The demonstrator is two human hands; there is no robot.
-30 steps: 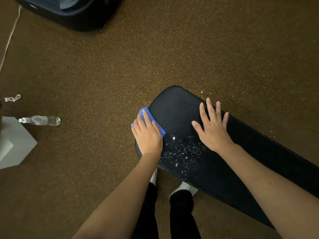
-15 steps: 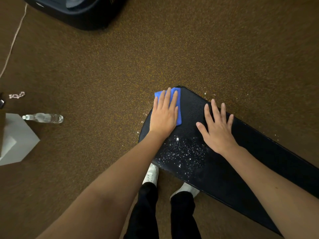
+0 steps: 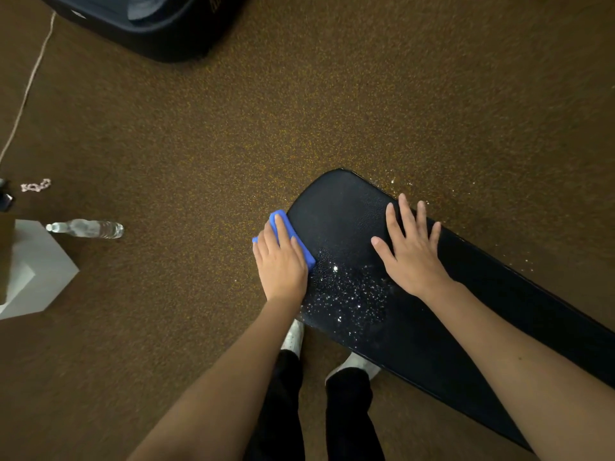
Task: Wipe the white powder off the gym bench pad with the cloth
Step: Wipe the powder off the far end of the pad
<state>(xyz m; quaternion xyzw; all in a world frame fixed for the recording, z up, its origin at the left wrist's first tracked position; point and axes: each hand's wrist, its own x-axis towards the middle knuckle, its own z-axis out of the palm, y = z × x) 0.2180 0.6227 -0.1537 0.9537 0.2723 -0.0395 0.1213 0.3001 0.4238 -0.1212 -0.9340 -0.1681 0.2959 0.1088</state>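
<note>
A long black bench pad (image 3: 339,211) runs from the centre to the lower right. White powder (image 3: 346,294) speckles its near-left part. My left hand (image 3: 281,264) presses a folded blue cloth (image 3: 289,232) flat at the pad's left edge, just left of the powder; the hand covers most of the cloth. My right hand (image 3: 411,251) lies flat on the pad with fingers spread, holding nothing, just right of the powder.
Brown speckled floor surrounds the bench, with white specks (image 3: 402,184) beyond the pad's far edge. A clear water bottle (image 3: 88,228) lies at left beside a white block (image 3: 36,271). A dark object (image 3: 149,24) sits at top. My feet (image 3: 352,364) stand under the pad's near edge.
My left hand slid the cloth from the pad's far tip back down to its left edge, next to the powder. My right hand stayed flat in place.
</note>
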